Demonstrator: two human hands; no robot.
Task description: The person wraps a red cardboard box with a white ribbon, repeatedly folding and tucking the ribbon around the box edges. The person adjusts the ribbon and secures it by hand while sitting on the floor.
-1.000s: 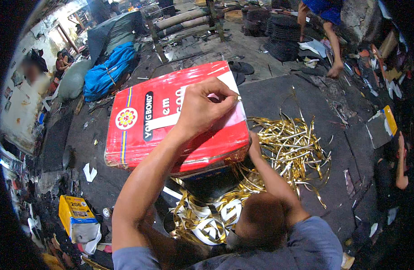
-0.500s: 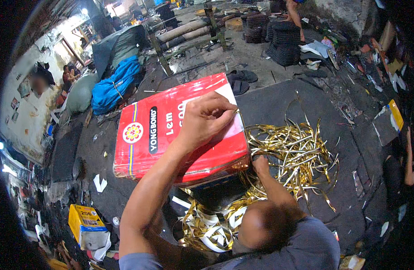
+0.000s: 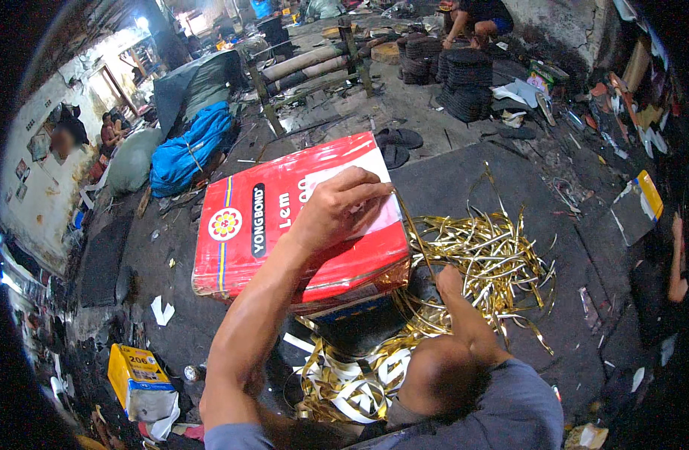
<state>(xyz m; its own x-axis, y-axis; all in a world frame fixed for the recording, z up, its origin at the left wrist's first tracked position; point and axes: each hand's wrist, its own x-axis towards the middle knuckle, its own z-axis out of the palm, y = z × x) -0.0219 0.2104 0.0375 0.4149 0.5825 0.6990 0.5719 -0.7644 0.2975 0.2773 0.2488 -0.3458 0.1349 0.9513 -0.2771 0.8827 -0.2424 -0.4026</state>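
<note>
A large red rectangular tin [image 3: 269,247] lies on its side on the dark floor. My left hand [image 3: 337,206] rests on top of it near its right end, fingers pinched on a thin gold strip [image 3: 413,236]. The strip runs down over the tin's edge to my right hand [image 3: 449,281], which is closed around it low beside the tin. A tangled pile of gold strips [image 3: 494,262] lies just right of that hand. More curled gold and white strips [image 3: 352,382] lie by my knee.
A yellow carton [image 3: 138,379] stands at the lower left and a blue bundle [image 3: 191,146] at the back left. Black sandals [image 3: 397,142] lie behind the tin. Stacks of dark discs [image 3: 464,82] and another person sit at the back; someone's arm [image 3: 678,262] shows at the right rim.
My left hand stays on the tin, pinching the strip. My right hand has dropped slightly lower beside the tin. The view has shifted a little.
</note>
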